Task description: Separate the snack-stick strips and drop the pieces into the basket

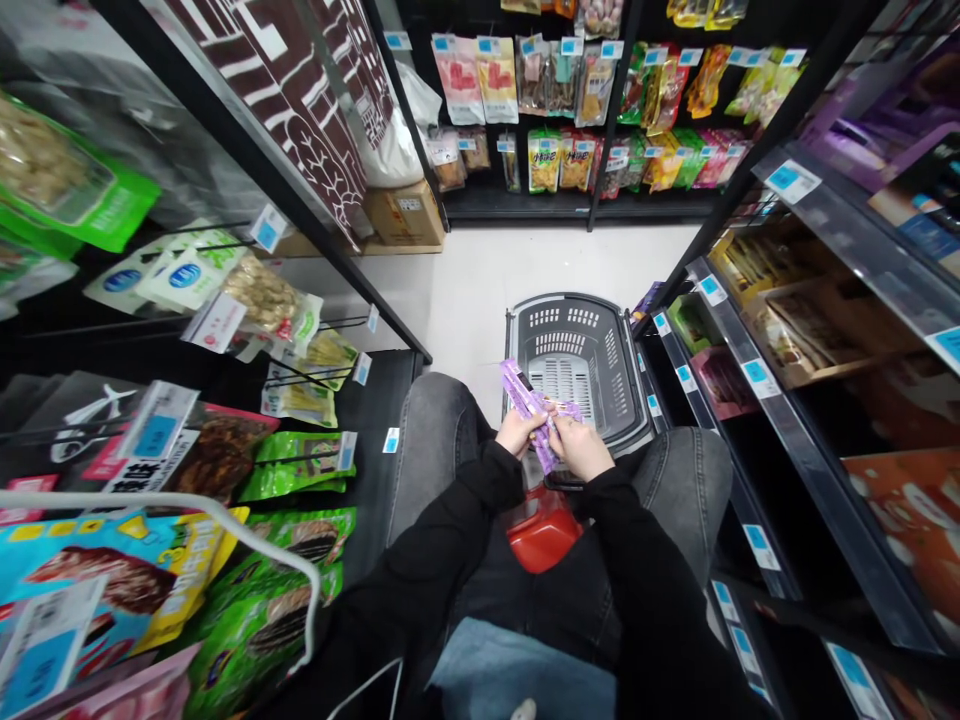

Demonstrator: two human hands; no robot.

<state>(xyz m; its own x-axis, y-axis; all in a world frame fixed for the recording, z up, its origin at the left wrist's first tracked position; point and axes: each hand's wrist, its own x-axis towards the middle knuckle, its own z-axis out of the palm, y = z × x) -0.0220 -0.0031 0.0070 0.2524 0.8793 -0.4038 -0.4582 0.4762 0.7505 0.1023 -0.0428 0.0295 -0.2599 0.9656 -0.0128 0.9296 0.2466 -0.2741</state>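
Between my knees, both hands grip narrow purple snack packets. My left hand is closed around the longer packet, which points up and to the left. Close beside it, my right hand is closed on purple packets too, and a bit of purple wrapper shows above its fingers. How many packets there are, and their print, cannot be made out. Just beyond my hands a grey plastic shopping basket stands on the floor. Below my hands, between my thighs, is a red object, partly hidden.
At left, a shelf rack holds hanging snack bags and a white curved wire. Dark shelves with price tags and boxed goods rise close on the right. A cardboard box and more hanging snacks are at the back.
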